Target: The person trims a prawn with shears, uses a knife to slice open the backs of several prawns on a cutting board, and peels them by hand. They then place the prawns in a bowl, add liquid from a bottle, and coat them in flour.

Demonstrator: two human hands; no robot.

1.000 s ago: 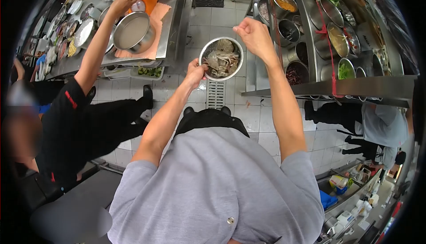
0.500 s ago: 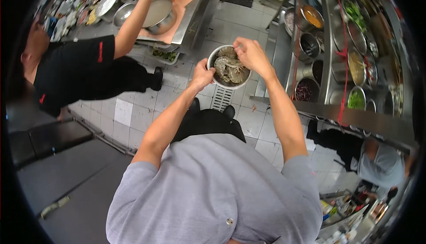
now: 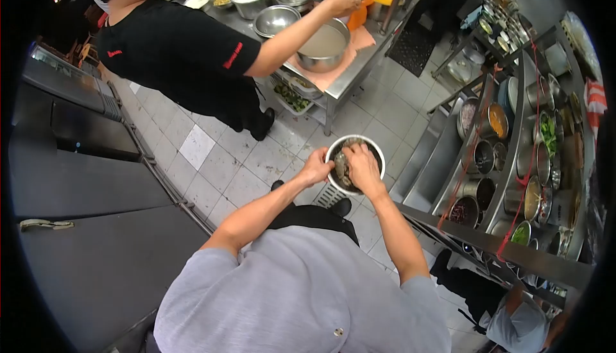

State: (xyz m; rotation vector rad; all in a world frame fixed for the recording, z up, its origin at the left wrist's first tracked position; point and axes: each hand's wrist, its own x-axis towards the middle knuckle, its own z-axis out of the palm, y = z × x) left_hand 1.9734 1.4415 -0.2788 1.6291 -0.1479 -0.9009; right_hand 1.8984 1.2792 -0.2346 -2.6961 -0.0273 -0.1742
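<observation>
A round bowl with a white rim (image 3: 353,138) is held in front of my body, above the floor. Grey raw prawns (image 3: 341,162) lie inside it. My left hand (image 3: 316,165) grips the bowl's left side, thumb at the rim. From the right, my right hand (image 3: 363,168) reaches into the bowl with its fingers bent down onto the prawns. Its fingertips are partly hidden among them, and the hand covers much of the bowl's contents.
A co-worker in black (image 3: 173,58) stands at left, reaching across a steel table (image 3: 346,82) with pots and bowls. At right, a metal rack (image 3: 513,241) holds food containers. A dark cabinet (image 3: 102,263) is at left, a floor drain (image 3: 328,196) below, another person (image 3: 516,321) lower right.
My right hand has gone from the bowl's far right rim down into the prawns. The view has turned, so the bowl shows lower and farther right. My left hand keeps its grip.
</observation>
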